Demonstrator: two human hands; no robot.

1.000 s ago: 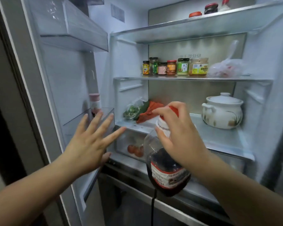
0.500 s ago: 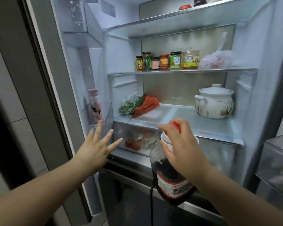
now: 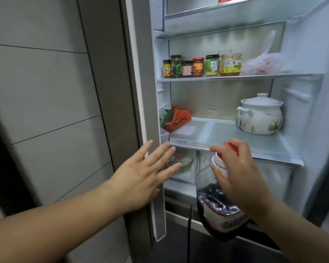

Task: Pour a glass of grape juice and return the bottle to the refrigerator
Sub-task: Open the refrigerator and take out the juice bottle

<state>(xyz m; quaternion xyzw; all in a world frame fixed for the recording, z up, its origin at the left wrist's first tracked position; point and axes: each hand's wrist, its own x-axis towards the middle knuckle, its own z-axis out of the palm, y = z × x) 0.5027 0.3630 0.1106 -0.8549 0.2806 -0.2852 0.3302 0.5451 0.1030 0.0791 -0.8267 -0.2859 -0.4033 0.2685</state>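
Seemingly mid-transfer, the juice bottle hung by its neck from the right hand, whose fingers were wrapped just under the red cap. It sat outside the open refrigerator, in front of the crisper drawer and below the middle shelf. The left hand was spread wide, holding nothing, against the edge of the door. Whether the bottle was coming out or going in could not be told. Either way, a neck grip on a heavy, part-full bottle probably wanted a slow, steady carry, with the door braced and the lidded crock given room.
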